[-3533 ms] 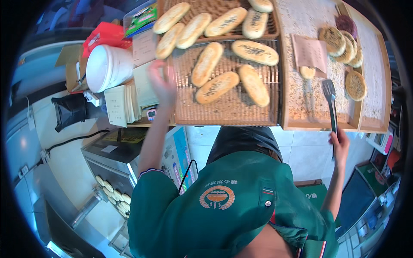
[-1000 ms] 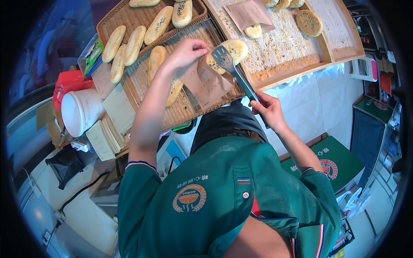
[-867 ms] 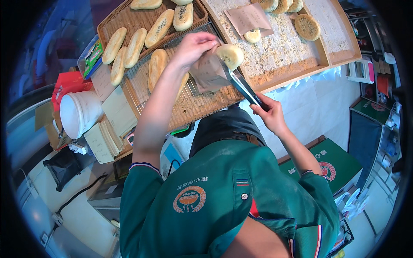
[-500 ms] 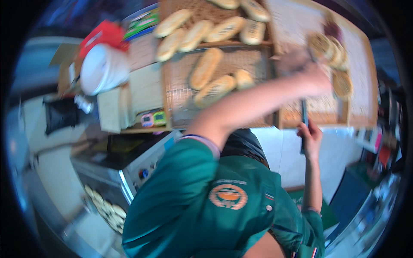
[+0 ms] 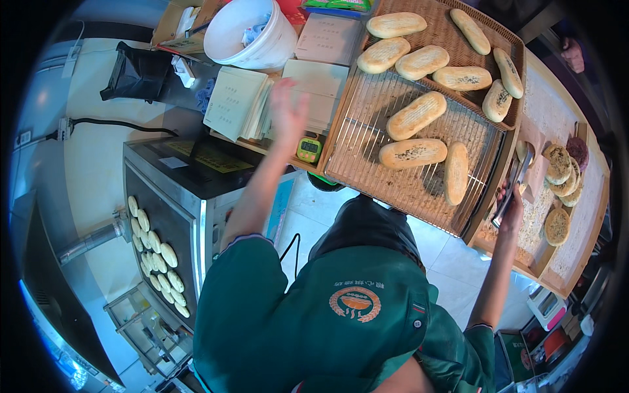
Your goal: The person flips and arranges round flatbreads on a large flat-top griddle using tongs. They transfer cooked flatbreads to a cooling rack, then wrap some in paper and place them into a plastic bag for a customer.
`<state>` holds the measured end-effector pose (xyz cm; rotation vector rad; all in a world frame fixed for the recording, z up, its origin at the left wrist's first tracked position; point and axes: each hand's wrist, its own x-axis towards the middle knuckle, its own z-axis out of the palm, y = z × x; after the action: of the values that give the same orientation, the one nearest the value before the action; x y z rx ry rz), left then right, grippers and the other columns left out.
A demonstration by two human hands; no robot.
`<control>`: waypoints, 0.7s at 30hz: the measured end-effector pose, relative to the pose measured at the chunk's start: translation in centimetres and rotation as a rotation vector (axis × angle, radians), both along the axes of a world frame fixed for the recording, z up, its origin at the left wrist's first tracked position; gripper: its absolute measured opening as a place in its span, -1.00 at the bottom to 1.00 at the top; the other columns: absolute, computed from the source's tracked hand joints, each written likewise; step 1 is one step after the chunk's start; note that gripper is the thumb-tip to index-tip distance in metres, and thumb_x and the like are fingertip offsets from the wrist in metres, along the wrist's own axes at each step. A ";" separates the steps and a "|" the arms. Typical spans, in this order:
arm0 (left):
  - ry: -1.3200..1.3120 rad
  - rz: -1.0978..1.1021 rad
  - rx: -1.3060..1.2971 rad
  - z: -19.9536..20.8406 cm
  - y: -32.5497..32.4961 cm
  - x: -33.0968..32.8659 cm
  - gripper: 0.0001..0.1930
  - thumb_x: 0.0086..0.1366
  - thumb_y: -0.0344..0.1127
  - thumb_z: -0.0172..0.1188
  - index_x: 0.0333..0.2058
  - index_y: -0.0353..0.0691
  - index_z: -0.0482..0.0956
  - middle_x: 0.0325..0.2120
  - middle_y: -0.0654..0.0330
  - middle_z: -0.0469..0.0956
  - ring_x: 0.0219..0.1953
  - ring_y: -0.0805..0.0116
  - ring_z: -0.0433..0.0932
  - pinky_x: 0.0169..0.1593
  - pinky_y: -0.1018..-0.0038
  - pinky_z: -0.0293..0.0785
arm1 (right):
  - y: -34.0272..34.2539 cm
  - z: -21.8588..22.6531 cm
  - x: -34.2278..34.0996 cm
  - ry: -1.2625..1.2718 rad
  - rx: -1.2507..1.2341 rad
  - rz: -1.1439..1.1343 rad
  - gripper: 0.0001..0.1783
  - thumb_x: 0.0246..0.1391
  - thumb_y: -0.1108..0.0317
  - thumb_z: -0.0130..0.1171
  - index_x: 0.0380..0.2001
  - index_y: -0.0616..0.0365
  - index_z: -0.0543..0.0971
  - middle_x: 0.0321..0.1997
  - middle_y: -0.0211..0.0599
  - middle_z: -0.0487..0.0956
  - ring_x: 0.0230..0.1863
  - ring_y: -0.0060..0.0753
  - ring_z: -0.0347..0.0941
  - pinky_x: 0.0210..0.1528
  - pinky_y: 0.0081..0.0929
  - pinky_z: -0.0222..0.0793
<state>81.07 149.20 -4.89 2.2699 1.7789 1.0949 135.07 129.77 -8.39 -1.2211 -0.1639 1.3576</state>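
My left hand is held with fingers stretched and slightly blurred, over paper bags beside a green timer. Nothing shows in its grasp. One stack of paper bags lies left of it, another to its right. In my right hand are metal tongs, pointing away over the right wooden tray. Several round flatbreads lie in that tray, right of the tongs. Between my hands, long oval breads rest on a wire rack.
More oval breads lie in a wicker tray behind the rack. A white bucket stands at the back left. Pale dough pieces lie on a dark surface by the oven. Another person's hand shows at the far right.
My left arm has swung from the round flatbreads across to the paper bags on the left. The view has turned leftward. My right hand still holds the tongs.
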 end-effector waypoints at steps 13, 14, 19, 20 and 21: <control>0.487 -0.369 -0.359 -5.8 4.2 -4.0 -0.55 0.17 -0.43 0.18 0.07 -0.32 0.48 0.09 -0.11 0.45 0.11 -0.06 0.45 0.18 0.19 0.40 | -15.3 8.6 -0.8 -0.810 -0.415 0.158 -0.66 0.20 0.38 0.15 0.00 0.32 0.53 -0.41 -0.44 0.55 -0.50 -0.66 0.42 -0.46 -0.66 0.37; 0.540 -0.320 -0.408 -5.6 4.6 -3.6 -0.55 0.16 -0.44 0.18 0.07 -0.34 0.47 0.11 -0.11 0.44 0.13 -0.05 0.44 0.21 0.20 0.37 | -15.8 9.0 0.1 -0.887 -0.417 0.141 -0.64 0.17 0.36 0.20 0.00 0.29 0.55 -0.44 -0.40 0.57 -0.50 -0.66 0.43 -0.45 -0.61 0.39; 0.602 -0.111 -0.064 -3.2 4.9 -7.9 -0.62 0.22 -0.31 0.17 -0.01 -0.34 0.50 0.10 -0.13 0.43 0.16 -0.02 0.40 0.21 0.20 0.33 | -19.2 11.7 7.1 -1.507 -0.625 -0.021 -0.57 0.05 0.30 0.29 0.00 0.20 0.56 -0.51 -0.14 0.58 -0.51 -0.37 0.51 -0.38 -0.40 0.44; 0.608 -0.017 0.025 -2.7 4.8 -10.5 -0.63 0.24 -0.27 0.18 -0.02 -0.34 0.51 0.08 -0.11 0.44 0.15 -0.02 0.40 0.20 0.21 0.33 | -19.7 12.1 8.0 -1.646 -0.653 -0.086 -0.54 0.04 0.23 0.30 -0.01 0.19 0.56 -0.45 -0.08 0.62 -0.44 -0.20 0.58 -0.35 -0.30 0.46; 0.589 0.120 -0.035 -2.3 4.5 -13.2 -0.62 0.25 -0.23 0.19 -0.03 -0.33 0.51 0.06 -0.11 0.45 0.13 -0.03 0.41 0.19 0.21 0.34 | -20.0 12.0 9.1 -1.678 -0.759 -0.101 -0.55 0.04 0.20 0.29 -0.02 0.19 0.55 -0.43 -0.07 0.63 -0.40 -0.13 0.58 -0.33 -0.24 0.46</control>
<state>67.89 153.72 -7.19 2.6812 2.1152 0.4076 144.21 109.73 3.63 -2.6962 -0.7625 -0.0905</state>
